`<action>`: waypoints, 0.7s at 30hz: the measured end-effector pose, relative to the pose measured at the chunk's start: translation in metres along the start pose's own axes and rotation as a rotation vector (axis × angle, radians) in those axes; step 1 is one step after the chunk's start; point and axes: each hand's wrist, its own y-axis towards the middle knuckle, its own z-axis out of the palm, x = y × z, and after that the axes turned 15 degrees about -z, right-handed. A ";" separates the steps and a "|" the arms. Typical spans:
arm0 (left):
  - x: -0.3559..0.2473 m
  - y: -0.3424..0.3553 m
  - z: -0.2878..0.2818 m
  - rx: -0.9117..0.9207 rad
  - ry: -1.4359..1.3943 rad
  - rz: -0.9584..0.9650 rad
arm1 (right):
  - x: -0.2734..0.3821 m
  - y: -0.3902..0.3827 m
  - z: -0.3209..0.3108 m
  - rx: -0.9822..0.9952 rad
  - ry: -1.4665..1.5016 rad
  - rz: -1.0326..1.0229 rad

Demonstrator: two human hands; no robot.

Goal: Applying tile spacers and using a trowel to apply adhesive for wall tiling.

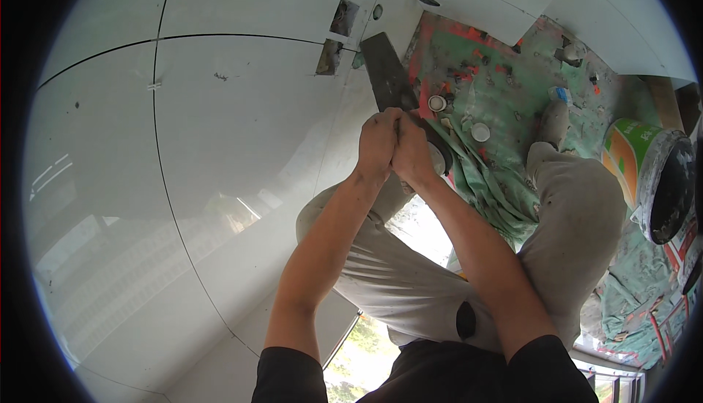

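Observation:
My left hand [378, 143] and my right hand [411, 155] are clasped together around the handle of a wide dark scraper blade [388, 73]. The blade points up and away from me, its tip near the corner where glossy white wall tiles [242, 125] meet the floor. Two rectangular cut-outs [329, 57] in the tile sit just left of the blade tip. My knees in grey trousers [571, 213] are bent below the hands.
A green, paint-spattered floor sheet [512, 88] lies to the right with small round caps [480, 132] and debris on it. A green and orange bucket [652, 176] with dark contents stands at the far right. A shoe [554, 121] rests on the sheet.

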 end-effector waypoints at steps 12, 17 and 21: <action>-0.002 -0.001 0.002 -0.048 0.045 0.007 | -0.011 0.002 0.002 -0.017 0.064 0.024; -0.002 -0.002 0.005 -0.040 0.040 -0.034 | -0.019 0.000 0.003 -0.034 0.031 -0.020; -0.004 -0.002 0.005 -0.031 0.017 -0.026 | -0.007 0.005 0.000 -0.008 0.116 0.028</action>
